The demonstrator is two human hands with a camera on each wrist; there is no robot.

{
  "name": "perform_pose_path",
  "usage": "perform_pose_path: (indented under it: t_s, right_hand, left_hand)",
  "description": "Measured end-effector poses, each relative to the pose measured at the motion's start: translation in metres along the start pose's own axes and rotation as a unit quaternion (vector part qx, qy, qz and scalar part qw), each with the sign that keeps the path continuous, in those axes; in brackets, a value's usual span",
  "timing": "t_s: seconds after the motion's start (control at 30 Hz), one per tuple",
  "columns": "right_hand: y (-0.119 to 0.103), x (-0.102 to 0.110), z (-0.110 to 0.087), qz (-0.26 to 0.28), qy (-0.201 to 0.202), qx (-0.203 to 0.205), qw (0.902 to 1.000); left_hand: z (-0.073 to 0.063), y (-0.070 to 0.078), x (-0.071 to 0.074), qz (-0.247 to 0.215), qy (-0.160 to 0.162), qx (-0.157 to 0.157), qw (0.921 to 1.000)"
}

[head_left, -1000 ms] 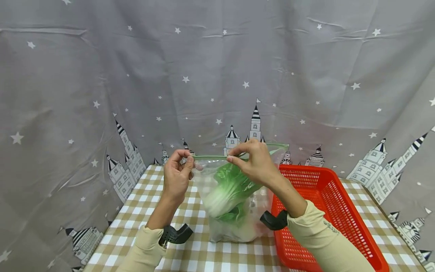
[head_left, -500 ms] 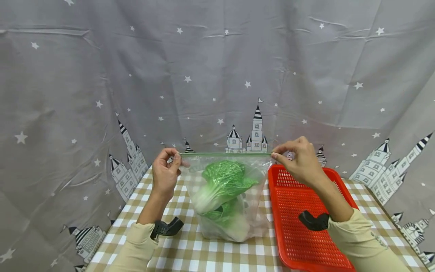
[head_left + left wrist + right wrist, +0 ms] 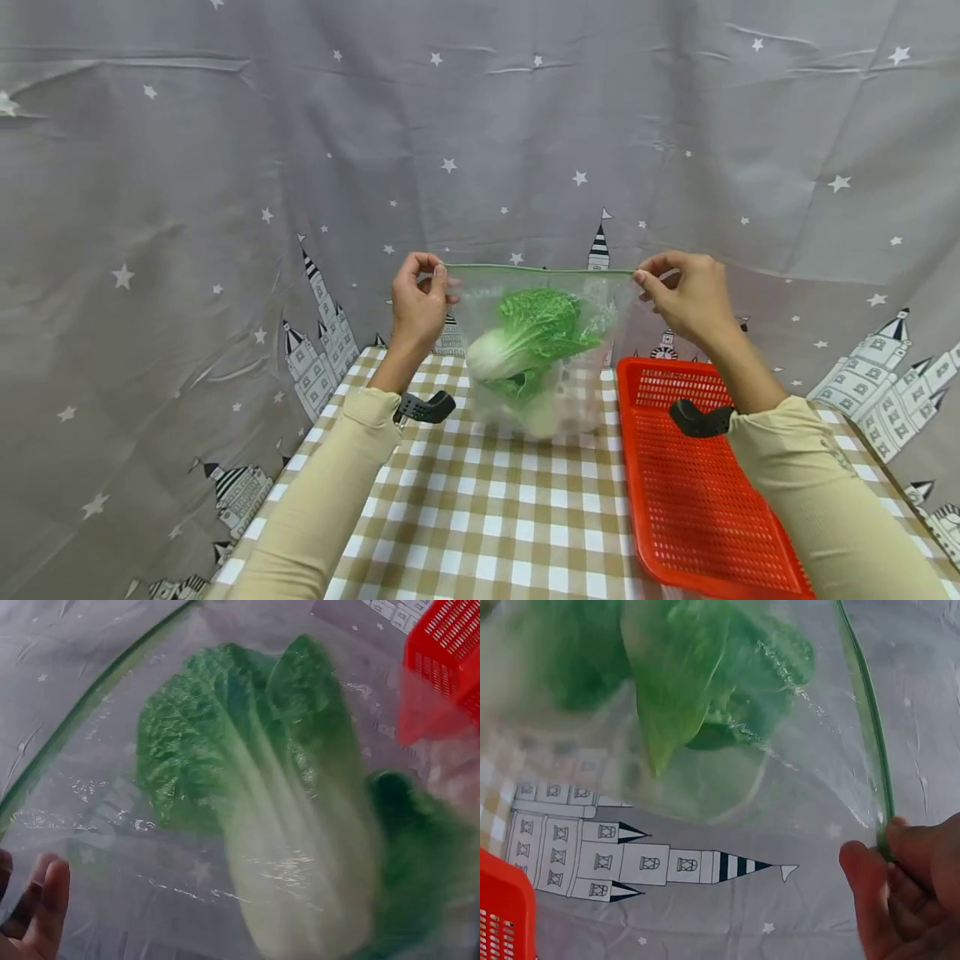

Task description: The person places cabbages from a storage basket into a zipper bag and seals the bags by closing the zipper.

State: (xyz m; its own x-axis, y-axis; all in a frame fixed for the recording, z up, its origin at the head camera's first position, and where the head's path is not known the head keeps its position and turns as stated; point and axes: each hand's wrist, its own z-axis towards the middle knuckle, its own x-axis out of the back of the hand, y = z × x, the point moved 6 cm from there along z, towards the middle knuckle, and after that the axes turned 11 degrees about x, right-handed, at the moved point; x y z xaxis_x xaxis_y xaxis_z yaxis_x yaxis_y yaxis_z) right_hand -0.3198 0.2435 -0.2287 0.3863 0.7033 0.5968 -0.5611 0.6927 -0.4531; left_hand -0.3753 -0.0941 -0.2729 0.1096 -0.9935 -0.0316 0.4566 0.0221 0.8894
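Note:
A clear zip bag (image 3: pixel 480 300) with a green seal strip along its top hangs upright between both hands, over the far part of the table. Leafy cabbages (image 3: pixel 543 325) with white stems and green leaves lie inside it; one (image 3: pixel 300 825) fills the left wrist view. My left hand (image 3: pixel 420 302) pinches the top left corner between thumb and fingers. At the opposite corner my right hand (image 3: pixel 688 296) pinches the end of the green strip (image 3: pixel 870 712). The strip runs straight and taut from hand to hand.
A red plastic basket (image 3: pixel 630 467) with perforated walls stands on the right side of the table, below the right forearm. The table wears a brown and white checked cloth (image 3: pixel 480 517). A grey curtain (image 3: pixel 480 125) with stars and castles hangs behind.
My right hand has slid along the green strip to the right corner, and the bag's top now looks closed straight. Both hands have then raised the bag upward and away from me.

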Motion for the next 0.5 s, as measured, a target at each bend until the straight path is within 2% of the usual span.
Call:
perform_pose_path:
  t_s: [0.03, 0.1, 0.17, 0.23, 0.3, 0.37, 0.43, 0.47, 0.5]
  right_hand:
    - [0.0, 0.001, -0.002, 0.007, 0.001, -0.002, 1.0]
    - [-0.001, 0.001, -0.015, 0.022, -0.009, 0.0, 0.9997]
    - [-0.008, 0.0, -0.041, 0.027, -0.032, 0.023, 0.9988]
    - [-0.019, -0.004, -0.078, 0.033, -0.055, 0.07, 0.9955]
    - [-0.032, -0.013, -0.121, 0.038, -0.082, 0.12, 0.9886]
    - [-0.046, -0.025, -0.163, 0.041, -0.136, 0.141, 0.9797]
    - [-0.058, -0.038, -0.206, 0.041, -0.168, 0.17, 0.9701]
    - [-0.065, -0.047, -0.226, 0.022, -0.18, 0.214, 0.9598]
    - [-0.066, -0.062, -0.247, 0.066, -0.19, 0.242, 0.9492]
  left_hand:
    - [-0.003, 0.004, -0.001, 0.003, -0.007, -0.016, 0.9998]
    - [-0.017, 0.011, 0.002, 0.011, -0.029, -0.048, 0.9984]
    - [-0.044, 0.015, 0.009, 0.03, -0.058, -0.087, 0.994]
    - [-0.079, 0.014, 0.02, 0.063, -0.088, -0.137, 0.9845]
    - [-0.116, -0.001, 0.034, 0.104, -0.118, -0.189, 0.9692]
    - [-0.155, -0.02, 0.048, 0.151, -0.148, -0.232, 0.9496]
    - [-0.189, -0.041, 0.057, 0.198, -0.179, -0.252, 0.9304]
    - [-0.205, -0.051, 0.062, 0.216, -0.196, -0.256, 0.9215]
    - [-0.22, -0.06, 0.065, 0.233, -0.213, -0.257, 0.9132]
